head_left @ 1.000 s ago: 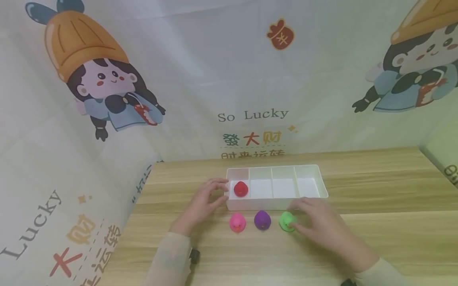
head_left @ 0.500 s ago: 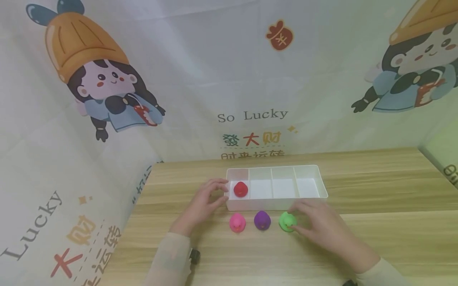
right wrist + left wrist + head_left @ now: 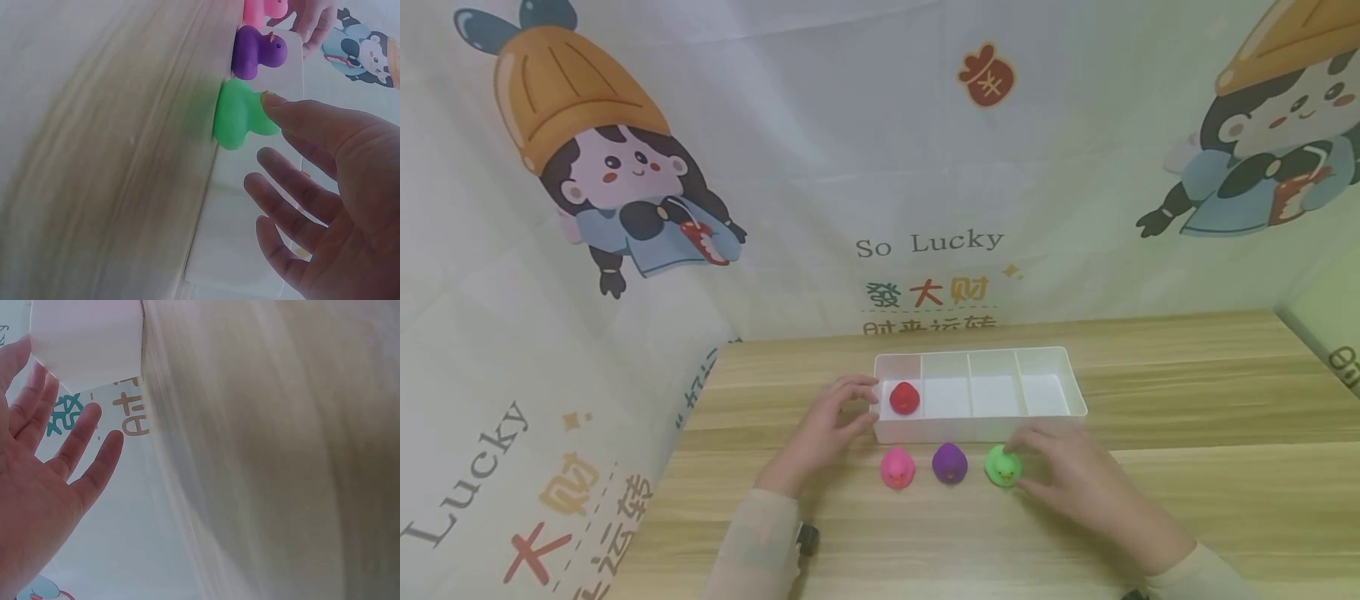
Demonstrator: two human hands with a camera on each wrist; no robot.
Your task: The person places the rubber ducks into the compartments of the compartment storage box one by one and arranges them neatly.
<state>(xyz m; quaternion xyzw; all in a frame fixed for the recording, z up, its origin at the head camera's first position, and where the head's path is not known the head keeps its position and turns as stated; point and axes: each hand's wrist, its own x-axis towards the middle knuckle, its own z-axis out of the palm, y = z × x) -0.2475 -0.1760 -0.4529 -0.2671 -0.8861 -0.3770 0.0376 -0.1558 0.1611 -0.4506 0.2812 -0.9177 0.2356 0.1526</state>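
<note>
A white box (image 3: pixel 947 431) with a row of compartments stands on the table, and a red rubber duck (image 3: pixel 904 398) sits in its leftmost one. In front of it stand a pink rubber duck (image 3: pixel 897 468), a purple one (image 3: pixel 950 463) and a green duck (image 3: pixel 1002 466). My left hand (image 3: pixel 826 427) has loosely spread fingers at the box's left end; in the left wrist view a fingertip meets the box wall (image 3: pixel 87 340). My right hand (image 3: pixel 1071 473) is beside the green duck, thumb and fingers apart, not gripping it. The right wrist view shows the thumb overlapping the green duck (image 3: pixel 234 115).
The wooden table (image 3: pixel 880 550) extends in front of the ducks and to both sides. Behind it hangs a white cloth (image 3: pixel 805 167) printed with cartoon figures and lettering. The other compartments of the box (image 3: pixel 992 396) show bare white floors.
My right thumb and fingers have drawn slightly right, off the green duck, baring more of its front in the head view. My left hand and the other ducks hold their places.
</note>
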